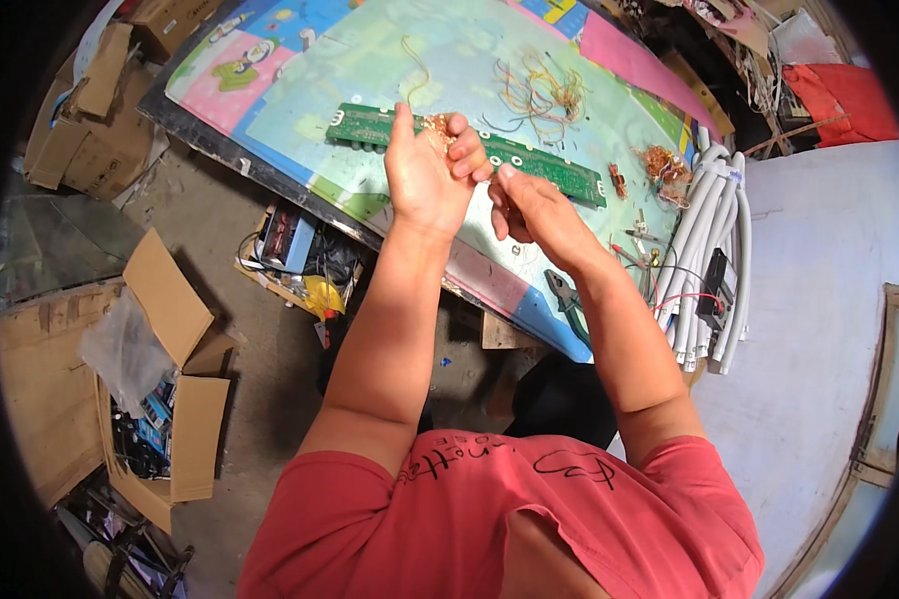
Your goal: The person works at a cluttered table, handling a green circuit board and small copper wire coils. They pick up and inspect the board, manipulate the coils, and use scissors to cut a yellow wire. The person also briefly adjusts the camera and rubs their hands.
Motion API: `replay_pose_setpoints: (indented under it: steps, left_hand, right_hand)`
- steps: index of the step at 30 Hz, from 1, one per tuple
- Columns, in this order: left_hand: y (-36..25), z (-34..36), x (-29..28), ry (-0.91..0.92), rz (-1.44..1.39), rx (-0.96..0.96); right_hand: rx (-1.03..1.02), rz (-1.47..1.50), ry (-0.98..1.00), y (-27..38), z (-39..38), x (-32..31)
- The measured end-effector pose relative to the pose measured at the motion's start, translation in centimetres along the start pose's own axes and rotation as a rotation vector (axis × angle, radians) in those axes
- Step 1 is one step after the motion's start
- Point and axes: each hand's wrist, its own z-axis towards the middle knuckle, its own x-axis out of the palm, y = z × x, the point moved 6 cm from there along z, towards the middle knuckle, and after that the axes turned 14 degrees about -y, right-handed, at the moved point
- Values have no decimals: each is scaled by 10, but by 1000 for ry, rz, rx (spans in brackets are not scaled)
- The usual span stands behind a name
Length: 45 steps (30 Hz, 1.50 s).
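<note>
Cartoon-printed sheeting (290, 110) covers the table (155, 103), gray hoses (694, 260) bundled at its right. Across the middle lies a green circuit board (559, 175), partly behind the hands. The left hand (428, 175) is palm up, half curled; the right hand (541, 212) sits just beside it, fingers bent narrow, their hold impossible to tell. Copper-coloured bits (438, 127) rest in the left hand.

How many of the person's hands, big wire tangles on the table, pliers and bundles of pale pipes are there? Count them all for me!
Hands: 2 (left hand, right hand)
Big wire tangles: 2 (thin mixed-colour tangle, copper tangle)
Pliers: 1
Pale pipe bundle: 1
Total: 6
</note>
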Motion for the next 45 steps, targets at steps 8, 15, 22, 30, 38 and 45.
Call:
replay_pose_setpoints:
  steps: [8,15,22,30,38,45]
  left_hand:
    - [-1,3,-2,14,-100,-13]
    - [4,8,-7,-33,-15,113]
    - [-3,4,-20,-184,40,236]
    - [9,-5,-18,-415,553,305]
    - [6,3,-29,-429,1019,505]
    - [18,-4,-25,-291,802,124]
  right_hand:
    - [-17,147,-52,-14,4,8]
    - [-161,-89,-157,-4,4,16]
    - [-170,-42,-209,0,8,0]
    - [-742,-646,-658,36,-1,-17]
    - [-761,-937,-380,30,14,-15]
    - [-236,-396,-196,37,28,-30]
